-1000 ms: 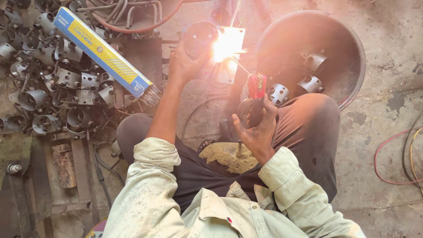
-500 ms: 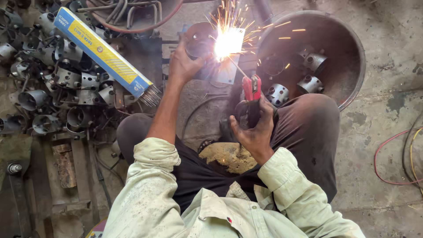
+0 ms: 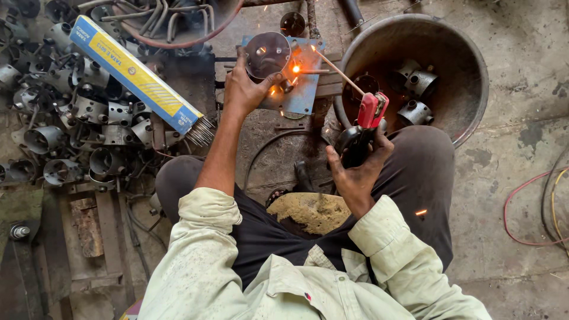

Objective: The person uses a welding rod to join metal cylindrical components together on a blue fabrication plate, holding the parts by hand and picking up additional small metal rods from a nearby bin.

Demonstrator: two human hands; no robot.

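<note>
My left hand (image 3: 244, 89) grips a round metal cup-shaped part (image 3: 268, 54) and holds it on a blue steel plate (image 3: 302, 83). A glowing orange weld spot (image 3: 296, 69) sits on the part's right side. My right hand (image 3: 354, 169) holds a red-jawed electrode holder (image 3: 370, 112) with a thin welding rod (image 3: 338, 71) slanting up-left; the rod's tip hangs just above and to the right of the glow, clear of the part. I am squatting, knees to either side.
A large round metal tub (image 3: 468, 59) at the right holds several finished parts. A blue and yellow box of electrodes (image 3: 133, 74) lies on a heap of similar metal parts (image 3: 71, 118) at the left. Hoses coil at the top, red and yellow cables (image 3: 533, 207) at the far right.
The bright arc and spray of sparks have gone out, leaving an orange glow. The rod has lifted off the part and my right hand has drawn back slightly.
</note>
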